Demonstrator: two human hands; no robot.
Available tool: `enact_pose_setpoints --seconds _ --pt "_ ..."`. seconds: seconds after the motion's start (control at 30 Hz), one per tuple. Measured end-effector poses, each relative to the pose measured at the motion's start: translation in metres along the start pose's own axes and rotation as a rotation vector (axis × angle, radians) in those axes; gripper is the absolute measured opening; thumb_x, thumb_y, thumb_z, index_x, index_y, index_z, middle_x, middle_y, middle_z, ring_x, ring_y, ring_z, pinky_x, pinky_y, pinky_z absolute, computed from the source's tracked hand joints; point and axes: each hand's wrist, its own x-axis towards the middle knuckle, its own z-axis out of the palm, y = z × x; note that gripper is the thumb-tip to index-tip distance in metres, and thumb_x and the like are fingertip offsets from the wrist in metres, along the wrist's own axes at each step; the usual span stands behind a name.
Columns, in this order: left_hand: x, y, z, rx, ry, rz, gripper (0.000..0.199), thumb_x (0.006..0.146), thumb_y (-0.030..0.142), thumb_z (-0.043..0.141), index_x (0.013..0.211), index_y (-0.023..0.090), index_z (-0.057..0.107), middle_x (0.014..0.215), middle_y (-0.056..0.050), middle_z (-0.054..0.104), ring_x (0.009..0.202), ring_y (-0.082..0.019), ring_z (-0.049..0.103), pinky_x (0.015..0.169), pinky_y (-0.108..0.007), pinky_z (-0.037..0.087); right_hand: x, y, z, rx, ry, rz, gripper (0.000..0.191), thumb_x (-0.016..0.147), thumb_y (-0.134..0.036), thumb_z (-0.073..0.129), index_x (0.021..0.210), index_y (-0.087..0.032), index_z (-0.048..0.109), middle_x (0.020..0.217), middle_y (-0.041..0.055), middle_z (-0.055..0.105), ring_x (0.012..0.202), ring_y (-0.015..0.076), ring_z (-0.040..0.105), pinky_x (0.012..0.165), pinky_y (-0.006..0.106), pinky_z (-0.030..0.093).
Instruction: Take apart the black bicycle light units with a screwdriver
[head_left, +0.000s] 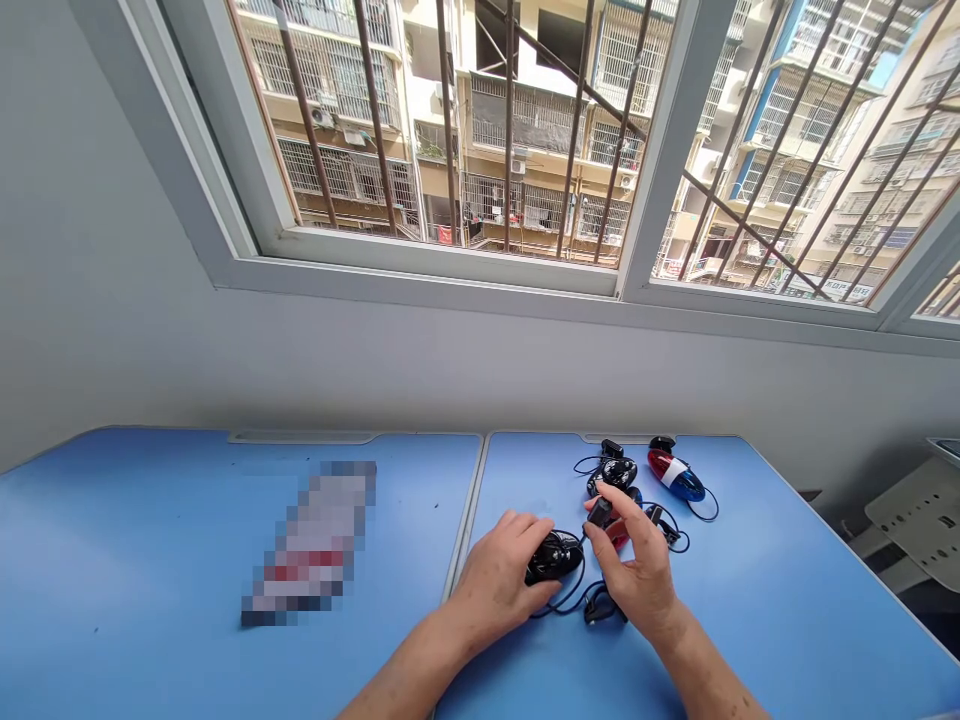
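Observation:
My left hand (504,565) is closed around a glossy black oval device (553,557) with a thin black cable looped about it. Between thumb and fingertips my right hand (634,560) pinches a small black block (600,513), which seems to be on a cable. Just behind the right hand lies a black device with white marks (613,474). A part of a red device (619,535) shows past the right fingers, mostly hidden. Below, a black cable end (599,604) rests on the table near the right wrist.
To the far right on the blue table (795,600) lies a red-and-blue oval device with a white band (676,475) and a cable. A small black clip-like part (663,525) is beside my right hand. A blurred-out flat item (319,540) lies at left. Behind stands a barred window (450,260).

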Motion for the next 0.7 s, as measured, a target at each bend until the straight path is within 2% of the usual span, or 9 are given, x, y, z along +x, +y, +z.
enact_pose_setpoints --seconds 0.23,0.37,0.43,0.53,0.7 --pt "0.002 -0.006 0.005 -0.032 0.024 0.015 0.036 0.072 0.018 0.067 0.105 0.023 0.057 0.099 -0.003 0.064 0.091 -0.026 0.053 0.076 -0.034 0.045 0.001 0.002 0.0 0.039 -0.006 0.008 0.045 0.089 -0.008 0.053 0.129 -0.026 0.048 0.103 0.0066 0.066 0.077 0.0141 0.064 0.055 0.023 0.055" --pt "0.002 -0.007 0.006 -0.033 0.025 0.019 0.034 0.072 0.018 0.066 0.104 0.023 0.057 0.099 -0.003 0.064 0.091 -0.026 0.053 0.076 -0.034 0.045 0.005 0.001 0.0 -0.002 0.019 -0.052 0.034 0.089 -0.018 0.059 0.122 -0.025 0.052 0.104 0.0079 0.062 0.087 0.0185 0.062 0.057 0.027 0.055" --pt "0.002 -0.006 0.006 -0.029 0.023 0.022 0.034 0.071 0.017 0.066 0.104 0.023 0.058 0.1 -0.003 0.065 0.092 -0.026 0.053 0.077 -0.035 0.045 0.007 0.001 0.0 -0.048 0.061 -0.056 0.031 0.087 -0.023 0.063 0.117 -0.025 0.055 0.099 0.0063 0.06 0.077 0.0163 0.06 0.055 0.027 0.054" --pt "0.002 -0.006 0.005 -0.017 0.015 0.024 0.033 0.071 0.017 0.067 0.102 0.022 0.058 0.101 -0.004 0.065 0.092 -0.026 0.054 0.078 -0.036 0.045 0.01 0.002 0.001 -0.077 0.1 -0.034 0.027 0.088 -0.021 0.063 0.113 -0.025 0.056 0.093 0.0038 0.059 0.062 0.0116 0.055 0.052 0.025 0.052" --pt "0.003 -0.006 0.005 -0.021 0.005 0.011 0.036 0.071 0.017 0.069 0.105 0.021 0.058 0.103 -0.005 0.065 0.094 -0.027 0.054 0.08 -0.038 0.046 0.012 0.003 -0.003 -0.028 0.059 -0.019 0.026 0.087 -0.017 0.062 0.112 -0.025 0.058 0.092 0.0039 0.064 0.071 0.0139 0.059 0.056 0.024 0.053"
